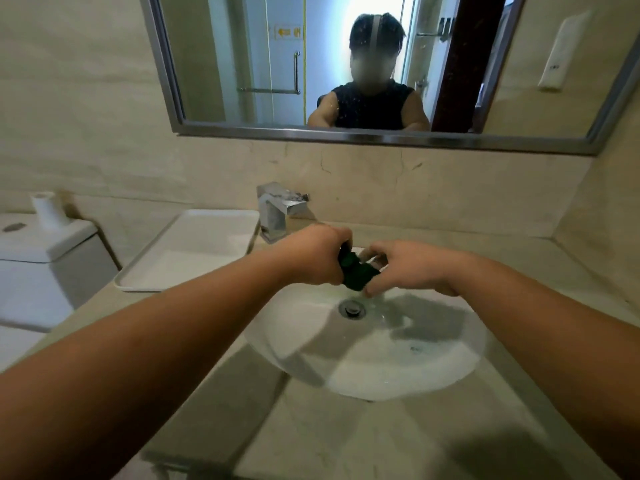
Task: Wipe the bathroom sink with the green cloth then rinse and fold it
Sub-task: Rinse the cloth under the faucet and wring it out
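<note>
Item: green cloth (356, 274). Dark green, wadded into a small tight bundle. It is held in the air between my two hands, over the back part of the sink (398, 368) and just behind the drain (352, 309). It does not touch the basin.

My left hand (317, 255): fingers curled into a fist round the left end of the bundle, knuckles up.

My right hand (410, 268): thumb below and fingertips above, pinching the right end of the bundle. The other fingers are bent and close together.

Sink: white oval bowl set into the pale stone countertop (346, 441). The shadows of my hands and arms fall across the bowl. The drain is a dark metal ring.

Faucet (280, 211): square chrome, at the back of the counter, behind my left hand.

Tray (194, 251): white, rectangular, on the counter to the left of the faucet.

Toilet tank (41, 254): white, far left, with a paper roll (46, 209) standing on its lid.

Mirror (346, 136): metal-framed, on the wall above the counter.
</note>
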Available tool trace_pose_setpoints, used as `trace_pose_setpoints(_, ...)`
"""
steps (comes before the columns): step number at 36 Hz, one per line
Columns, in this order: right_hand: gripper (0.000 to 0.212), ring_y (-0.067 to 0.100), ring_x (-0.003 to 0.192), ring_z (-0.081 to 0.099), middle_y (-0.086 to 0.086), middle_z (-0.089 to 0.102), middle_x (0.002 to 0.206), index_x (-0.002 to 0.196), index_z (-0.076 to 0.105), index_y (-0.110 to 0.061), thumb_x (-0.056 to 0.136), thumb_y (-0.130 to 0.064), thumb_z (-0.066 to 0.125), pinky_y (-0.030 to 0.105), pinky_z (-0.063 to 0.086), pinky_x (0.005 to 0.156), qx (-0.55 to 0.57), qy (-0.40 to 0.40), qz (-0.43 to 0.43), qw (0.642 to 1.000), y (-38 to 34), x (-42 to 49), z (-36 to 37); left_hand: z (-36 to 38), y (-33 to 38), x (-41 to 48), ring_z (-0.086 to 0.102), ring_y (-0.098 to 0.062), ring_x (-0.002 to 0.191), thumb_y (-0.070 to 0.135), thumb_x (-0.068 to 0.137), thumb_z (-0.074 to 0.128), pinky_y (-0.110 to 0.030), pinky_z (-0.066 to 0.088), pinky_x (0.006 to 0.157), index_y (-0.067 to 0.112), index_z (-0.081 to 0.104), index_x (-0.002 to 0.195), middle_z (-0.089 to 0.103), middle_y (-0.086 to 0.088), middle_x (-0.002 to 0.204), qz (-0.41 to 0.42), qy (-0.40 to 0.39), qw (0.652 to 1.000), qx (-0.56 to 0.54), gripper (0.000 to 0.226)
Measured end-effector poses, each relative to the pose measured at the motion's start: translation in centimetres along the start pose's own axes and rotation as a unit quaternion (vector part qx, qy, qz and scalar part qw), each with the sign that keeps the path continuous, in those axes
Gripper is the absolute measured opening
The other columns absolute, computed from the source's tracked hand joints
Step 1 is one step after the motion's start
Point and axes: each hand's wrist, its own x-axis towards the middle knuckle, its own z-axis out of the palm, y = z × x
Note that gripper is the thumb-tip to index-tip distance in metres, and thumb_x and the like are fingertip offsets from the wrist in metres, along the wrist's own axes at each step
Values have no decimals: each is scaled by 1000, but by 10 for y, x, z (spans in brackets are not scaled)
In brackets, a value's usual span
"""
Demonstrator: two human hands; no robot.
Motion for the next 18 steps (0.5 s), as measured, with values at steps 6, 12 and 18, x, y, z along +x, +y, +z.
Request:
trace_pose_setpoints(6,30,24,106,71,5,74,113,121,69,-25,92,-29,77,41,57,96,186,30,-63,980,-17,-2,10,-22,-7,-22,68,-23,91,18,76,93,-33,58,70,22,55,119,69,-3,107,-41,-59,986,-152,58)
trace_pose_setpoints(12,23,29,102,74,7,80,104,117,77,-27,94,-24,74,47,59,95,215,75,-92,969,-19,0,17,-36,-29,-40,70,-25,90,0,81,87,-28,60,71,17,56,124,69,-15,116,-49,-82,949,-302,55)
trace_pose_setpoints(18,16,16,108,70,-4,79,105,104,80,-31,99,-37,66,50,53,104,195,118,-84,970,-14,4,19,-40,-45,-50,71,-23,81,17,97,76,-32,57,66,11,67,124,75,-14,103,-48,-56,914,-398,28)
